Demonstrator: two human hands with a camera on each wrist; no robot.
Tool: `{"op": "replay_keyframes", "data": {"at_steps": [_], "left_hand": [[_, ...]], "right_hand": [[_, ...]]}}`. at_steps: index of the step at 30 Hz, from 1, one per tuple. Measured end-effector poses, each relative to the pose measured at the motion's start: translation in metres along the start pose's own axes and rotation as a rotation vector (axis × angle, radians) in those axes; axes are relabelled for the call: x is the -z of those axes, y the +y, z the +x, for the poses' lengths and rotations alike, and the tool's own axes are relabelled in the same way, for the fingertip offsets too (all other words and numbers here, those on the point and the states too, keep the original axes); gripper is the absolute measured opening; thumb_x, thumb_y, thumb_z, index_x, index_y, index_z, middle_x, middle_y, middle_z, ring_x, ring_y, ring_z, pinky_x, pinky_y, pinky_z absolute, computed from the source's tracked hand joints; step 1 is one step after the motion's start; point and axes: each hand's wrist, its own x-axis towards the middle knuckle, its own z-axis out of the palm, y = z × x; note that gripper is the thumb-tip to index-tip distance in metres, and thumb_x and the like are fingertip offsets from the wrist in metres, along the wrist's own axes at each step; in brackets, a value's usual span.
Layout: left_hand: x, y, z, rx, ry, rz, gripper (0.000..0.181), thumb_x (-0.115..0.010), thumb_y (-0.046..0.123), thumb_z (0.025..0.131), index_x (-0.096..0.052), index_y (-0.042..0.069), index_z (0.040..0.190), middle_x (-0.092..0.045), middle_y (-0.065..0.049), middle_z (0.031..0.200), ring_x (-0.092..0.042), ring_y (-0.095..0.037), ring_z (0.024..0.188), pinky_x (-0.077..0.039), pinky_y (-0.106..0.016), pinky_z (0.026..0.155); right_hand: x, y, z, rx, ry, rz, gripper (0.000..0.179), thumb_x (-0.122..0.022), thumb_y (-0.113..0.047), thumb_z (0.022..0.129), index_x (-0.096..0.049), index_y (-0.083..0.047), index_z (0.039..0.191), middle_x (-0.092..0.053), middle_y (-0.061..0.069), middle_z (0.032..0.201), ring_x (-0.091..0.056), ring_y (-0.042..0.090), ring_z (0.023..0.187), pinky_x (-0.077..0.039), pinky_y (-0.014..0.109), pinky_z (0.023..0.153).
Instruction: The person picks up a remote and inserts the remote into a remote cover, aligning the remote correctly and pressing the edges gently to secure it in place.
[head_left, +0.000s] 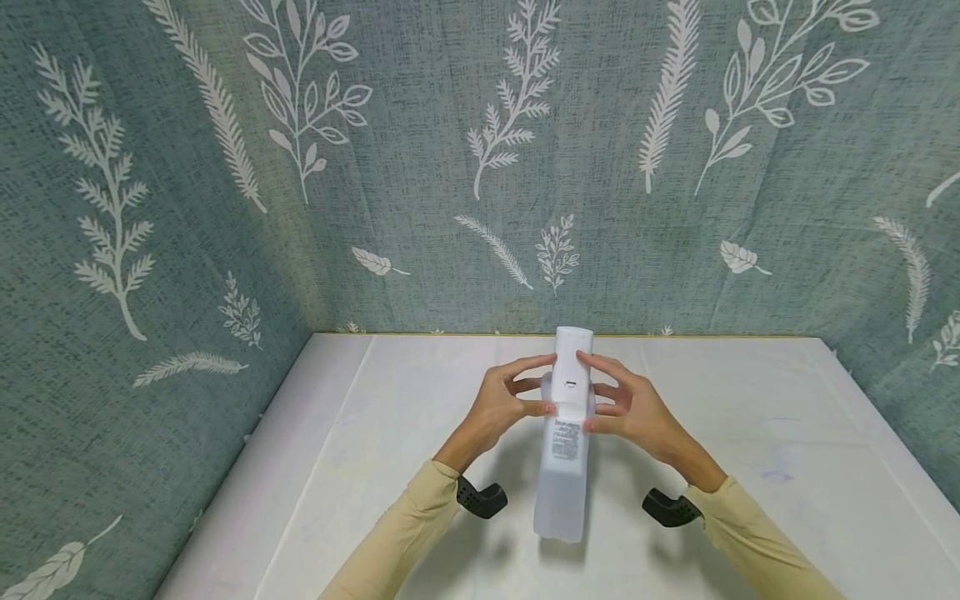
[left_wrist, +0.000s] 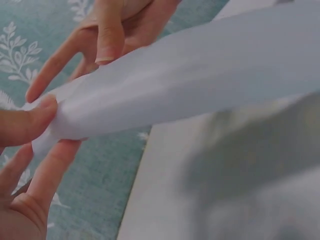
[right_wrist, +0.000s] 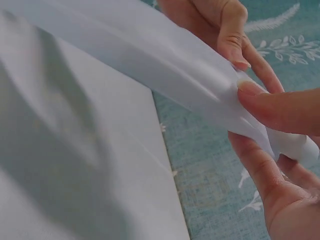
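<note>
A grey-green cloth (head_left: 420,133) with a white leaf print (head_left: 667,100) fills the scene from 9 o'clock through 12 to 3. Below it, a white counter (head_left: 420,392) spreads across the 6 o'clock side, with soft shadows on its surface.

Pale yellow sleeves come in from 8 o'clock (left sleeve (head_left: 397,533)) and 4 o'clock (right sleeve (head_left: 757,533)), as seen from the item between them.

That item is a long frosted pouch (head_left: 559,508), held above the counter, toward 5 o'clock from the middle of the head view. It runs from 12 o'clock to 6, leaning slightly.

The left hand (head_left: 498,396) pinches at its 9 o'clock edge and the right hand (head_left: 645,412) at its 3 o'clock edge, thumbs nearer 6 o'clock and index fingers nearer 12.

Between the fingertips is a slim white device (head_left: 568,367): its 12 o'clock end stands out bare, while its 6 o'clock portion shows through the pouch.

A black curved piece sits at each wrist, left (head_left: 483,498) and right (head_left: 671,508).

Smallest are a grey printed label (head_left: 566,440), too blurred to read, and, toward 12 o'clock from it, a dark mark (head_left: 571,384) on the device.
</note>
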Motion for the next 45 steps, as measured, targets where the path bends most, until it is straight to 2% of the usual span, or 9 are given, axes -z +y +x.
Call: {"op": "replay_keyframes", "data": {"at_steps": [7, 12, 18, 29, 45], "left_hand": [[0.0027, 0.001, 0.0016, -0.001, -0.059, 0.012, 0.073, -0.073, -0.014, 0.072, -0.054, 0.017, 0.136, -0.046, 0.005, 0.141, -0.053, -0.028, 0.119, -0.055, -0.04, 0.083], [0.0027, -0.0001, 0.0017, -0.005, -0.082, 0.01, 0.076, -0.073, -0.015, 0.072, -0.052, 0.016, 0.138, -0.046, 0.003, 0.142, -0.053, -0.027, 0.119, -0.055, -0.039, 0.083], [0.0025, -0.0001, 0.0013, -0.025, -0.061, 0.016, 0.074, -0.073, -0.017, 0.07, -0.053, 0.01, 0.136, -0.048, -0.002, 0.141, -0.053, -0.029, 0.118, -0.055, -0.039, 0.083], [0.0023, -0.0001, 0.0024, -0.02, -0.028, 0.013, 0.074, -0.074, -0.018, 0.068, -0.055, 0.009, 0.134, -0.051, -0.002, 0.139, -0.055, -0.028, 0.117, -0.055, -0.038, 0.083], [0.0002, 0.0003, 0.0013, -0.01, -0.018, -0.001, 0.074, -0.073, -0.02, 0.067, -0.056, 0.009, 0.133, -0.051, -0.004, 0.138, -0.055, -0.028, 0.117, -0.055, -0.038, 0.082]], "right_hand": [[0.0011, -0.0019, 0.0001, -0.003, -0.032, 0.021, 0.088, -0.076, 0.007, 0.073, -0.033, -0.011, 0.148, -0.024, 0.01, 0.151, -0.052, 0.031, 0.119, -0.055, 0.042, 0.082], [0.0022, -0.0019, -0.001, -0.007, -0.035, 0.046, 0.089, -0.076, 0.009, 0.073, -0.033, -0.009, 0.148, -0.028, 0.012, 0.148, -0.054, 0.028, 0.117, -0.055, 0.042, 0.082], [0.0017, -0.0017, -0.0006, -0.007, -0.027, 0.038, 0.089, -0.077, 0.008, 0.072, -0.034, -0.009, 0.147, -0.032, 0.013, 0.144, -0.051, 0.034, 0.119, -0.055, 0.042, 0.083], [0.0019, -0.0012, 0.0006, -0.004, -0.013, 0.0, 0.088, -0.078, 0.006, 0.071, -0.035, -0.009, 0.147, -0.032, 0.013, 0.145, -0.049, 0.039, 0.12, -0.055, 0.04, 0.083], [0.0004, -0.0016, -0.0013, -0.027, 0.013, 0.006, 0.088, -0.078, 0.007, 0.07, -0.038, -0.01, 0.146, -0.033, 0.012, 0.145, -0.046, 0.043, 0.121, -0.055, 0.04, 0.082]]}}
